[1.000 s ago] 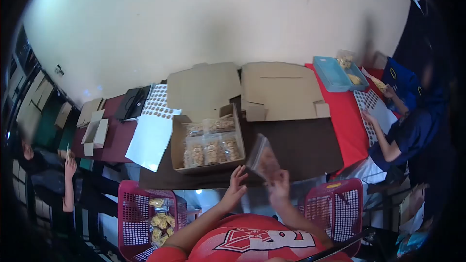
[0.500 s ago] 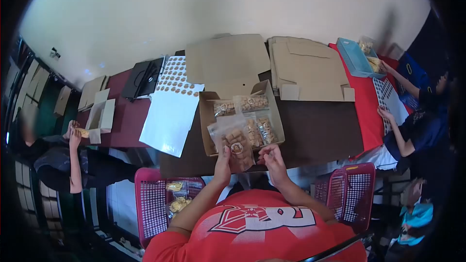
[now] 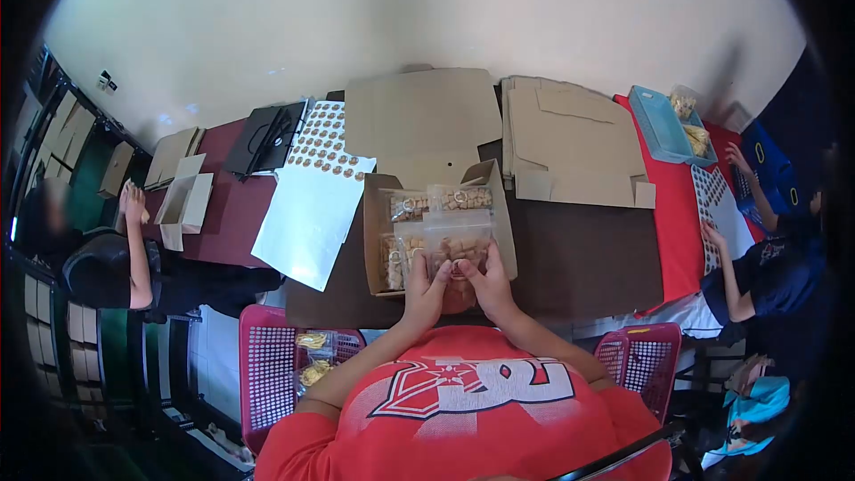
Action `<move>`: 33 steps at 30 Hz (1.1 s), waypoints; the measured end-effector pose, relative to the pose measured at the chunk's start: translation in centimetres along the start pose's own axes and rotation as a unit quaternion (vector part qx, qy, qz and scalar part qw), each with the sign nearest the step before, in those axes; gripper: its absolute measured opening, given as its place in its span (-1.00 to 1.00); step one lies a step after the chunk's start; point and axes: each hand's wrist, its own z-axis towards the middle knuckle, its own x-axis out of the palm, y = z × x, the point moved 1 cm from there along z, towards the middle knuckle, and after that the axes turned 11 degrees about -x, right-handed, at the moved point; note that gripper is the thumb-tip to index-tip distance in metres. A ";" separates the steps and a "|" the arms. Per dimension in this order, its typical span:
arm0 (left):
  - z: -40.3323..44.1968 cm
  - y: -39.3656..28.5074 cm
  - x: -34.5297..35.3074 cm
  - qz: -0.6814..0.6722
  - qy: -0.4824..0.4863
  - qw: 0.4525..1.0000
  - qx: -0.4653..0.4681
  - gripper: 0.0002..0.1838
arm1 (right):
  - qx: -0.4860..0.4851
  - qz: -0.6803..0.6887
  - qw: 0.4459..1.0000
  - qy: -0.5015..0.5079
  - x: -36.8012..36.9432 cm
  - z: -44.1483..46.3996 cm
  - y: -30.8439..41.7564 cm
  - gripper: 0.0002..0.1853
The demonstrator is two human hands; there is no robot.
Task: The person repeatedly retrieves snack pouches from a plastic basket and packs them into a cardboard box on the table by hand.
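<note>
Head view: clamped in an even two-sided grip by left hand (image 3: 425, 292) and right hand (image 3: 495, 288) on the clear pouch (image 3: 459, 236), long axis toward the open carton (image 3: 505, 218), overlapping its near edge.

I held a clear pouch (image 3: 459, 233) of tan, chunky snacks, its round sticker (image 3: 459, 269) partly covered, above the near edge of an open cardboard box (image 3: 505, 218). Similar filled pouches (image 3: 465, 199) lay along the box's far edge and in its near left corner. The box sat by the table's (image 3: 588, 258) near edge.
</note>
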 end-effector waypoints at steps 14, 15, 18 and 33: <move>2.1 1.3 4.4 0.015 -0.115 0.993 0.005 -0.77 | -0.093 -0.107 0.989 0.032 -4.2 3.1 -1.7 -0.62; 2.4 1.6 4.7 -0.002 -0.104 0.994 0.008 -0.76 | -0.085 -0.097 0.991 0.024 -4.5 3.2 -1.3 -0.62; 3.1 2.3 5.1 0.069 -0.119 0.990 0.028 -0.74 | -0.080 -0.095 0.992 0.020 -5.4 3.5 -1.1 -0.62; 4.9 0.1 5.3 0.151 -0.141 0.978 0.006 -0.64 | 0.026 0.065 0.996 0.056 -5.0 3.8 -3.6 -0.51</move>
